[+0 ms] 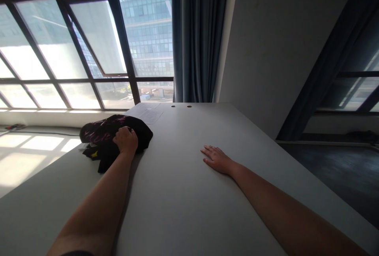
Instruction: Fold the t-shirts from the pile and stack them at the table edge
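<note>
Left hand [126, 140] has its fingers closed into a crumpled black printed garment [110, 137] bunched at the counter's [183, 192] left-of-centre edge, while right hand [217, 159] lies flat, fingers spread, empty, apparently bracing.

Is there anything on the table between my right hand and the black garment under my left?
Nothing: in the head view only bare table shows between the right hand and the black garment gripped by the left hand.

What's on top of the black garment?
The left hand rests on the black garment, fingers curled into the cloth. The garment lies bunched on the table; whatever is beneath it is hidden.
</note>
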The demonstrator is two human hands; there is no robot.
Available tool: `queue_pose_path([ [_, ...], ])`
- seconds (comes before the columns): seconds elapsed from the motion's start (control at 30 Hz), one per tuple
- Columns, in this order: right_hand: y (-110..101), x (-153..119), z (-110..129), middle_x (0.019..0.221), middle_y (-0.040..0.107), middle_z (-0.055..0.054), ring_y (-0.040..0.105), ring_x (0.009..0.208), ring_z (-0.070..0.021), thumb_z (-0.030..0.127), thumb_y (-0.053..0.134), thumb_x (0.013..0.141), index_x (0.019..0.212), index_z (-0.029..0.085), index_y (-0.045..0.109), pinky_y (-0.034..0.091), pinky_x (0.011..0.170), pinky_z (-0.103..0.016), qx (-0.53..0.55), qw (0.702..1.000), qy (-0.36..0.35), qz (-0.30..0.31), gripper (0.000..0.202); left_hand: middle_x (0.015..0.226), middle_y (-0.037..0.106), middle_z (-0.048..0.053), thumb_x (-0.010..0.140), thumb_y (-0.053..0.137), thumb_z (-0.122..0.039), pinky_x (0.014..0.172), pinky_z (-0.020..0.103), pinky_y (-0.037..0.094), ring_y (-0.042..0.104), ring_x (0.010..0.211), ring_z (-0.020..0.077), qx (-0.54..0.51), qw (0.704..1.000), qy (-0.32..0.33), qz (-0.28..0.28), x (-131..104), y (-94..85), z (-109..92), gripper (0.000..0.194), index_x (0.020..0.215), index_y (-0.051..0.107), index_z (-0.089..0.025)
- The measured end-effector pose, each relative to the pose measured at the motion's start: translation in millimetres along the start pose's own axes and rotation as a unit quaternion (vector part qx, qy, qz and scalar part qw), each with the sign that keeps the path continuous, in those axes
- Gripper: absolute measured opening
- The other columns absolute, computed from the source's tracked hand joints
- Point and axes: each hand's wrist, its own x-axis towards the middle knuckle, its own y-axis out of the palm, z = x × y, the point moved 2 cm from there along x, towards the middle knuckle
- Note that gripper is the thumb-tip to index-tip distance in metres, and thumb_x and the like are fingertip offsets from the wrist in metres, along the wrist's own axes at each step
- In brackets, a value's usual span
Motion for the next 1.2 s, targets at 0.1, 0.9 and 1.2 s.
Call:
queue_pose_path([
  [0.1, -1.0, -0.5, 1.5, 0.170, 0.029, -0.012, 0.025, 0.156, -0.0325, 0.049, 0.042, 0.101, 0.161, 0.021, 0.044, 0.016, 0.126, -0.055, -0.005, 1.000, 0.001, 0.004, 0.066, 0.120, 0.061, 0.019, 0.103, 0.038, -0.031, 0.098, 0.051, 0.040, 0.055, 0.116, 0.0366, -0.009, 0.997, 0.082, 0.007, -9.4, -6.1, -31.8, 0.035, 0.125, 0.058, -0.011],
  [0.9, -2.4, 3.0, -17.3, 0.153, 0.055, -0.015, 0.048, 0.143, -0.0277, 0.038, 0.053, 0.096, 0.140, 0.017, 0.067, 0.032, 0.123, -0.044, 0.055, 0.993, -0.069, -0.080, 0.051, 0.124, 0.065, 0.011, 0.103, 0.046, -0.037, 0.108, 0.044, 0.043, 0.059, 0.117, 0.0284, -0.144, 0.903, 0.362, 0.181, -97.5, -28.1, -138.0, 0.029, 0.118, 0.067, -0.024],
  [1.2, -3.2, 2.2, -13.3, 0.151, 0.056, -0.015, 0.049, 0.141, -0.0284, 0.036, 0.054, 0.095, 0.138, 0.016, 0.068, 0.033, 0.121, -0.044, 0.049, 0.994, -0.059, -0.084, 0.049, 0.138, 0.060, 0.023, 0.103, 0.039, -0.052, 0.101, 0.052, 0.046, 0.059, 0.124, 0.0387, 0.014, 0.923, 0.204, 0.326, -71.8, 30.9, -88.3, 0.052, 0.138, 0.060, -0.020],
])
